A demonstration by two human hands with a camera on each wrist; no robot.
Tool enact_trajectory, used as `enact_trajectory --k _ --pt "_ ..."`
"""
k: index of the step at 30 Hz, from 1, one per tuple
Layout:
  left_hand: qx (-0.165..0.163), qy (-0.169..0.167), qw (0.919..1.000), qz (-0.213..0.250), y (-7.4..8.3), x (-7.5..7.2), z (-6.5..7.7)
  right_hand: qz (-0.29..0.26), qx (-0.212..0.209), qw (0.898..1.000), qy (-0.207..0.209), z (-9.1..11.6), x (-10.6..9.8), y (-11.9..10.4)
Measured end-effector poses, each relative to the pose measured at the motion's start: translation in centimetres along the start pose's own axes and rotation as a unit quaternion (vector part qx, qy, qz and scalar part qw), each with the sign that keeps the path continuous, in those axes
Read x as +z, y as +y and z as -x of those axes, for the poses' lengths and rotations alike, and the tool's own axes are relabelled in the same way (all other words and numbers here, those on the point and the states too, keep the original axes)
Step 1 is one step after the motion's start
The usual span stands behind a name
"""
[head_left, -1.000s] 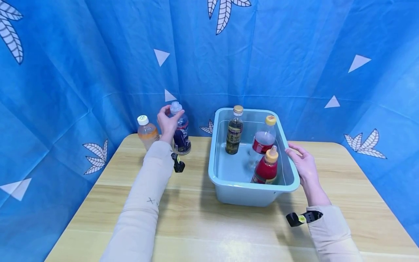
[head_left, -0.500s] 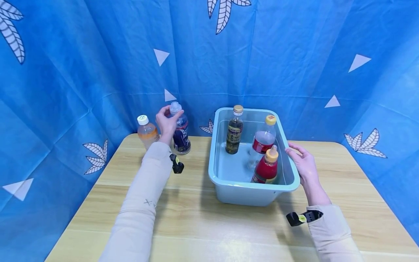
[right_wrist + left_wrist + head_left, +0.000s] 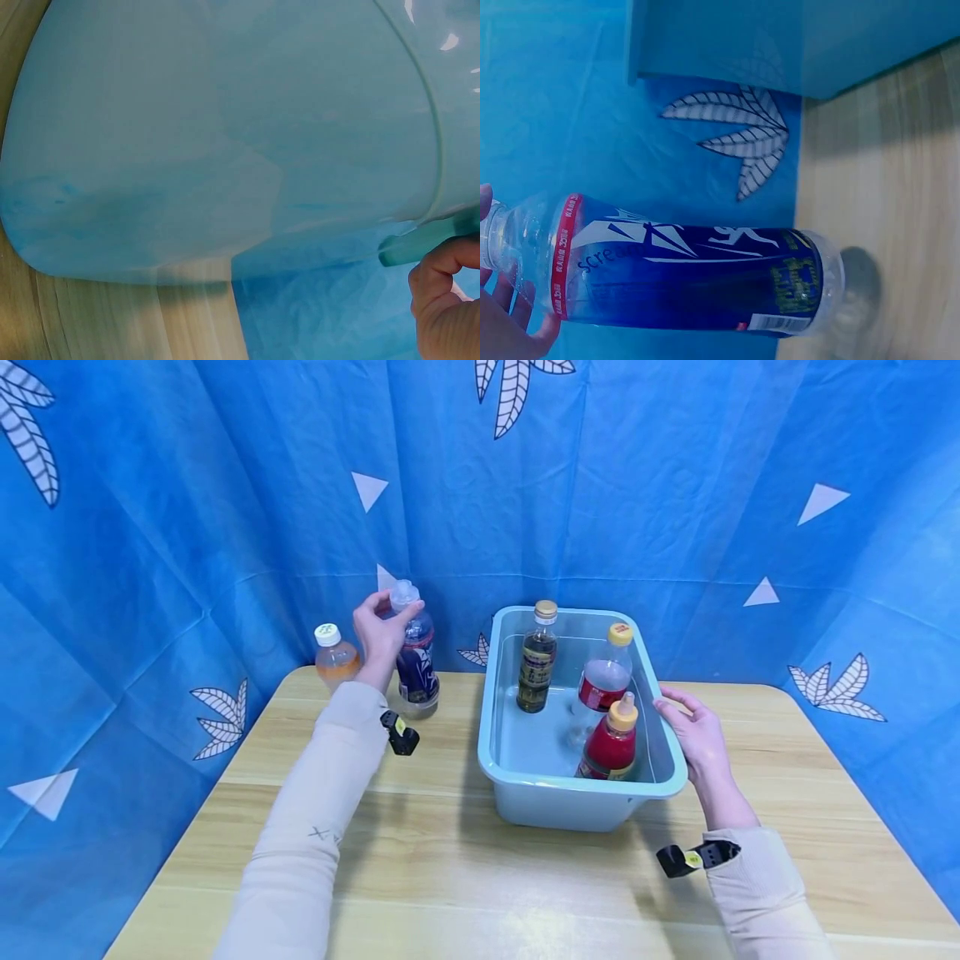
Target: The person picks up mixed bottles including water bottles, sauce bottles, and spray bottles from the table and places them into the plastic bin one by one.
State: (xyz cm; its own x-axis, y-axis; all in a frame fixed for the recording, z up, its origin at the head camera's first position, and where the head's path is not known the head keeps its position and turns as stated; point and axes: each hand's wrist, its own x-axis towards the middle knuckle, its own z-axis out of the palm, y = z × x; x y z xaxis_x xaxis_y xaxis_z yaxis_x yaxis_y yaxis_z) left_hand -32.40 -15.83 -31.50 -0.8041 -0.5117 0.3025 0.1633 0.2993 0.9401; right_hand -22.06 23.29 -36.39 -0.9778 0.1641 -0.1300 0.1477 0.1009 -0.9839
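My left hand (image 3: 380,633) pinches a clear plastic drink bottle with a dark blue label (image 3: 417,670) by its neck, just under the clear cap. The bottle hangs upright; in the left wrist view its base (image 3: 829,281) looks slightly off the tabletop. My right hand (image 3: 699,742) holds the right rim of a light blue plastic tub (image 3: 491,710), its fingers curled at the edge in the right wrist view. Inside the tub stand a dark glass bottle with a gold cap (image 3: 537,670), a clear red-labelled bottle (image 3: 604,681) and a red squeeze bottle with a yellow nozzle cap (image 3: 610,748).
A white-capped bottle with an orange label (image 3: 337,662) stands at the table's back left, partly behind my left wrist. The wooden table (image 3: 465,893) ends at a blue patterned curtain (image 3: 645,510) behind and at both sides.
The blue-labelled bottle has risen a little in my left hand, and the left forearm has shifted slightly leftward. My right hand and the tub have stayed in place.
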Motion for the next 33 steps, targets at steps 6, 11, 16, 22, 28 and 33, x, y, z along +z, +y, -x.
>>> enact_trajectory --k 6,11,16,22,28,33 --pt "-0.005 -0.011 0.9999 0.008 1.8 -0.5 0.5 0.0 -0.002 1.0 0.0 -0.1 0.0 0.1" --pt "-0.001 -0.021 0.9996 0.018 3.2 -1.0 1.0 -0.002 0.0 1.0 0.001 0.0 0.0 0.0" --pt "-0.006 -0.035 0.9992 0.018 4.8 -1.5 1.6 0.013 0.003 1.0 0.003 0.0 0.0 0.0" --pt "0.001 -0.053 0.9983 0.023 6.8 -1.8 2.3 0.016 0.005 1.0 0.003 0.0 0.0 -0.1" --pt "0.018 -0.066 0.9969 0.039 8.6 -2.2 2.9 0.018 0.005 1.0 0.002 -0.1 0.0 0.0" --pt "0.037 -0.079 0.9949 0.051 9.8 -2.3 3.3 0.003 0.001 1.0 0.0 -0.1 -0.1 0.0"
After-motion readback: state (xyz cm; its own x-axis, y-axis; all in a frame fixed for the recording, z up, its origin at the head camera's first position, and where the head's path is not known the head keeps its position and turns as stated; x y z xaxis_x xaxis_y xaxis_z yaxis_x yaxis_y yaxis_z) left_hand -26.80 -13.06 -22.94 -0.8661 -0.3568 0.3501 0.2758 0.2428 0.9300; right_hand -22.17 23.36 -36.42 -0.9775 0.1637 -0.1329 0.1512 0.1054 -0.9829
